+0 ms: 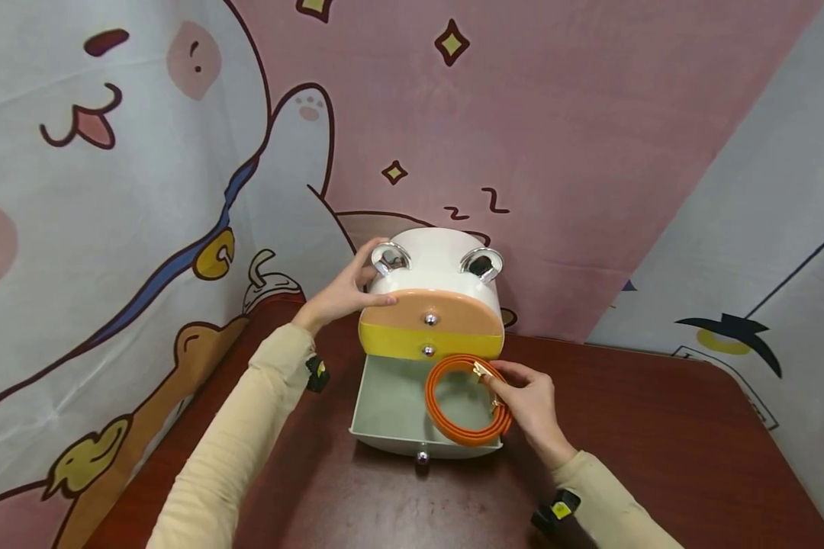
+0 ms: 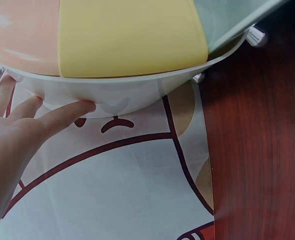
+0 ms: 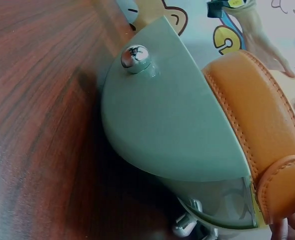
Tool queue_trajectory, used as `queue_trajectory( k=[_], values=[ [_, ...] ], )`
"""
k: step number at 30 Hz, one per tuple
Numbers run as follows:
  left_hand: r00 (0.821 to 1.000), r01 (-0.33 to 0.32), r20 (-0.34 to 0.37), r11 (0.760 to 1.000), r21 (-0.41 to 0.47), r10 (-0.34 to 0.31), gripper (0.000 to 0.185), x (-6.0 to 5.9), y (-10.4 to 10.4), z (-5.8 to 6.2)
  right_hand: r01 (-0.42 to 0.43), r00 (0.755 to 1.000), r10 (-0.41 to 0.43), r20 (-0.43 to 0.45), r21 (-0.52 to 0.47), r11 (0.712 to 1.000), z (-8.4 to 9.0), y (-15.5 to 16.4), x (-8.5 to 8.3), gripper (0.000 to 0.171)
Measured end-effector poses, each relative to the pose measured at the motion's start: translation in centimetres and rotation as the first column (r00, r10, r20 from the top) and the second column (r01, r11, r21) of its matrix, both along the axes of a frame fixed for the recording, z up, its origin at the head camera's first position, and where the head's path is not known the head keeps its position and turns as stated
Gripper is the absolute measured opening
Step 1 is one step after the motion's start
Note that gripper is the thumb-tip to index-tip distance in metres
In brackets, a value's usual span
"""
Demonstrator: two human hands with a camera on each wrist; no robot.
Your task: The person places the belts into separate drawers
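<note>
R hand (image 1: pixel 530 404) pinches coiled orange belt (image 1: pixel 453 415) at its buckle side, over open bottom drawer (image 1: pixel 391 404); L hand (image 1: pixel 346 293), fingers straight, steadies drawer cabinet (image 1: pixel 439 263).

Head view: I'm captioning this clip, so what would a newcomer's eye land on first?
Probably the orange belt, coiled in a ring and held by the right hand over the open bottom drawer. Next, the round white drawer box mid-table, with peach and yellow drawer fronts and two shiny ears on top; the left hand rests against its side. Behind, a big pink cartoon backdrop fills the wall.
</note>
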State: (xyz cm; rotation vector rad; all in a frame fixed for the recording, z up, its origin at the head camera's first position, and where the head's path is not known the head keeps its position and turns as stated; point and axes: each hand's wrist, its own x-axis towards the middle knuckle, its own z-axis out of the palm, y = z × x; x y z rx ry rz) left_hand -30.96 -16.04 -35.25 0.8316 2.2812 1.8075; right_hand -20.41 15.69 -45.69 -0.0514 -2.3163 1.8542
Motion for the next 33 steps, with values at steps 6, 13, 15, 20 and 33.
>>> queue_trajectory(
  k=[6, 13, 15, 20, 33],
  values=[
    [1.0, 0.006, 0.004, 1.0, 0.01, -0.006, 0.097, -0.1, 0.0, -0.1, -0.029, 1.0, 0.029, -0.007, 0.076, 0.997, 0.2, -0.6, -0.5, 0.026],
    [1.0, 0.003, 0.007, 1.0, -0.001, -0.003, 0.097, -0.1, 0.1, -0.1, -0.04, 0.999, 0.042, -0.004, 0.184, 0.982, 0.1, -1.4, -1.1, 0.023],
    [1.0, 0.003, 0.007, 1.0, 0.0, -0.003, 0.097, -0.1, 0.1, -0.1, -0.04, 0.999, 0.043, -0.01, 0.237, 0.971, 0.1, -1.7, -1.3, 0.022],
    [1.0, 0.006, 0.003, 1.0, 0.004, -0.006, 0.098, 0.0, 0.0, 0.1, -0.051, 0.998, 0.058, -0.011, 0.319, 0.946, 0.3, -2.2, -1.5, 0.021],
    [1.0, 0.008, 0.004, 1.0, 0.011, -0.009, 0.095, 0.1, 0.0, 0.1, -0.112, 0.988, 0.145, -0.05, 0.403, 0.908, 0.4, -3.5, -2.2, 0.017]
  ],
)
